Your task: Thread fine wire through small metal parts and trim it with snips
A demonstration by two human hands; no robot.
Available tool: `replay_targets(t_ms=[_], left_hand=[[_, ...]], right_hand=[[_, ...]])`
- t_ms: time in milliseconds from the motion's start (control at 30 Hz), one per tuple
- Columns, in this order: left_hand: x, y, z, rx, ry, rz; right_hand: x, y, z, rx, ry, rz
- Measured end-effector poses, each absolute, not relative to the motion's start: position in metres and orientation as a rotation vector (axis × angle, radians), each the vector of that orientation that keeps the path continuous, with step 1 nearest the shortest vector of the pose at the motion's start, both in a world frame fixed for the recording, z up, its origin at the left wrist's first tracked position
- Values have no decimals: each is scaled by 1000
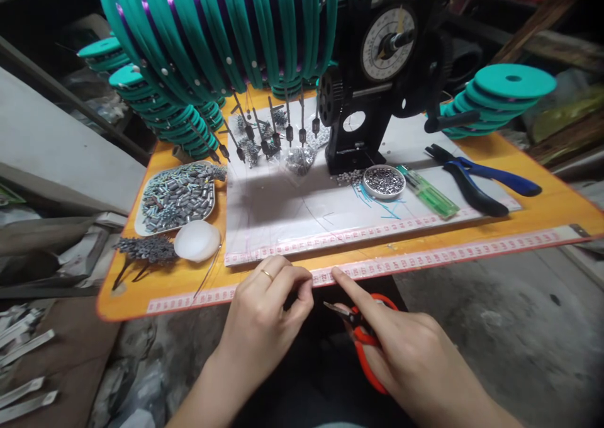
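Note:
Above the table's front edge, my left hand [267,305] is closed, thumb against the bent forefinger in a pinch. Whatever is between those fingertips is too thin or hidden to make out. My right hand [401,337] holds a pair of orange-handled scissors [367,352] against the palm, blades pointing left toward my left hand. Its forefinger stretches out and its tip rests on the measuring tape [401,262] stuck along the table edge. A second tape strip [325,242] runs along the front of the white board [283,211] just behind.
Teal spools [226,38] hang over the board beside a black machine [368,101] with a dial. Metal weights fill a tray [141,208] at left, near a white cup [197,240]. A dish of beads [384,196], a green lighter [431,194] and blue-handled pliers [491,176] lie right.

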State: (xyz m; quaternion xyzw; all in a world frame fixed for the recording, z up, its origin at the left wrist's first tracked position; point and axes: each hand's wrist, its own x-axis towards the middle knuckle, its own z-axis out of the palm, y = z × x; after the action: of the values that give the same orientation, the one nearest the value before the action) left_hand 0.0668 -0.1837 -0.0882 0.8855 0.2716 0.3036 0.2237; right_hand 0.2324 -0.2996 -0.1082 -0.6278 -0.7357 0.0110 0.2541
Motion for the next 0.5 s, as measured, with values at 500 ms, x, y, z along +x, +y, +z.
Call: replay_targets(t_ms=[500], left_hand=[[66, -196, -83, 2304, 792, 1005]], right_hand=[[219, -306, -115, -1489, -1703, 435]])
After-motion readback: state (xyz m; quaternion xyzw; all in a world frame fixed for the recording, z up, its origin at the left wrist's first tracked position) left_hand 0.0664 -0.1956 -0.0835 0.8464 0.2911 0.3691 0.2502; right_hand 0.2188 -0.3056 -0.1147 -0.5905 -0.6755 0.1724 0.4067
